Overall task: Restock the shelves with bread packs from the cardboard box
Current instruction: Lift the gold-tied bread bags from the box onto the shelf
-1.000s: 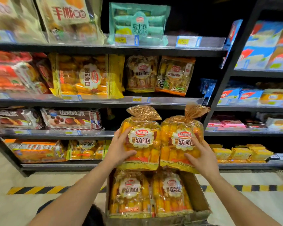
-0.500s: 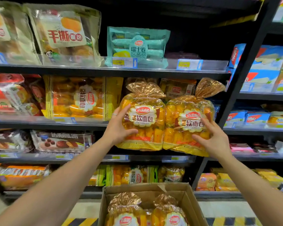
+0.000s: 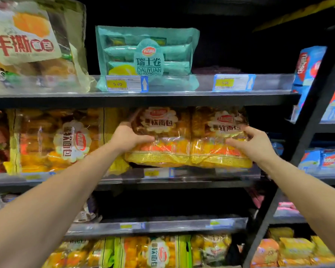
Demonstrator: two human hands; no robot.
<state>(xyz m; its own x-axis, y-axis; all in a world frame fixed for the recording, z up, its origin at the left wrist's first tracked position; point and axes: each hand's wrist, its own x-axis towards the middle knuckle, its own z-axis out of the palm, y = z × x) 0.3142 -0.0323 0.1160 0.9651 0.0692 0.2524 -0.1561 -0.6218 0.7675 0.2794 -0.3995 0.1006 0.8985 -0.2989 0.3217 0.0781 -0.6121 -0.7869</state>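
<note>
**A:** In the head view, where were the bread packs relative to the hands?

**B:** Both stood upright, side by side and touching, in the bay under the shelf that carried the teal Swiss-roll pack (image 3: 147, 55). The left hand (image 3: 129, 137) was curled around the outer lower edge of the left bread pack (image 3: 159, 138), thumb across its front. The right hand (image 3: 254, 145) gripped the right bread pack (image 3: 219, 138) at its outer edge, fingers partly spread, thumb on the front film. So each hand was closed on its own pack, one on either side of the pair.

**B:** Their bottom seams sat just above the clear price rail (image 3: 182, 173) of that lower shelf; I couldn't tell whether they rested on it.

**A:** And beside them?

**B:** Left of the pair, still below the teal pack's shelf, a bigger pack of the same bread (image 3: 66, 140) lay turned sideways.

**A:** What differed from half a second before?

**B:** Then the packs were held out in front of the rack, twisted tops showing, with the cardboard box at the bottom of the picture. Now the tops were tucked under the shelf above, and the box was out of view.
</note>
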